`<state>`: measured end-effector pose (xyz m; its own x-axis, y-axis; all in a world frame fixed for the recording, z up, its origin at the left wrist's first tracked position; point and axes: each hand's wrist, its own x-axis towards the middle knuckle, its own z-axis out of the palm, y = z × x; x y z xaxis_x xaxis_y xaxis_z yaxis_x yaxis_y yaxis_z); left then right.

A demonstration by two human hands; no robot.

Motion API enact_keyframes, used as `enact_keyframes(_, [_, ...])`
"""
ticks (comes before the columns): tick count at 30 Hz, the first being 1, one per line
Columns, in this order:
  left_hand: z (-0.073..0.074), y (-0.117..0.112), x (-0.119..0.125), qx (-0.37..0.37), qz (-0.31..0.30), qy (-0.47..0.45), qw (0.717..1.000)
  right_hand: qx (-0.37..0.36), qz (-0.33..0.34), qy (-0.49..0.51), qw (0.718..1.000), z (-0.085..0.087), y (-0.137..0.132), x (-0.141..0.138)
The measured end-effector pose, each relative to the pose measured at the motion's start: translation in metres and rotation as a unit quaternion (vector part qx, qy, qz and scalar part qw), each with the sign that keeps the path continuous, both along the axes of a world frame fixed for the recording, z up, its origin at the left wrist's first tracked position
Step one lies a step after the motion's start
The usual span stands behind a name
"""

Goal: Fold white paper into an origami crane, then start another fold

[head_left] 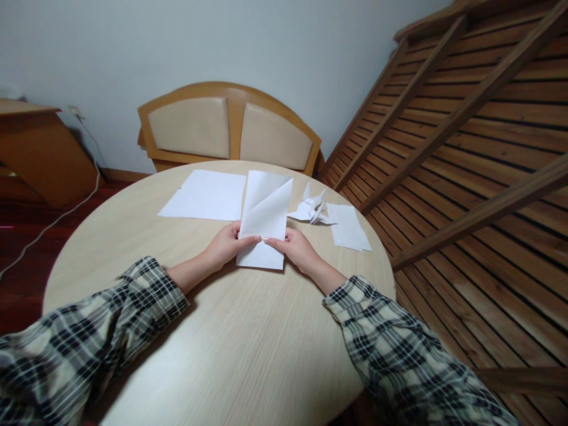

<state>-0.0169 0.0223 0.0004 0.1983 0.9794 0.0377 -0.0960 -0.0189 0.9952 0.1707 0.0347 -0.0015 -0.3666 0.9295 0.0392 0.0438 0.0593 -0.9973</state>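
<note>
A white sheet of paper [265, 219], partly folded with one flap turned over, lies on the round pale wooden table [213, 331]. My left hand [226, 245] grips its left edge, thumb on top of the paper. My right hand [297, 248] pinches the right side, forefinger pressed onto the sheet near the middle. Both forearms, in checked sleeves, rest on the table.
A flat white sheet [204, 195] lies behind to the left. A folded paper figure [310, 208] and another white sheet [348, 228] lie to the right. A padded wooden chair [228, 127] stands beyond the table, a slatted wooden frame [465, 148] leans at right, and a cable [53, 219] crosses the floor.
</note>
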Motion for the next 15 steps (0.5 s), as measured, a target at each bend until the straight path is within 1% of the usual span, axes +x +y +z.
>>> enact_keyframes(4, [-0.0010,0.0007,0.0001,-0.010,0.005,-0.015,1.000,0.014,-0.019,0.005,1.000,0.0009,0.0006,0.0002])
enact_keyframes(8, [-0.0014,0.0008,-0.0001,-0.010,0.004,-0.016,1.000,0.012,-0.038,0.014,0.999,-0.0005,0.0037,0.0004])
enact_keyframes(15, [-0.0025,0.0009,0.0000,-0.028,0.000,-0.031,0.999,0.039,-0.042,0.004,0.998,-0.0051,0.0082,0.0007])
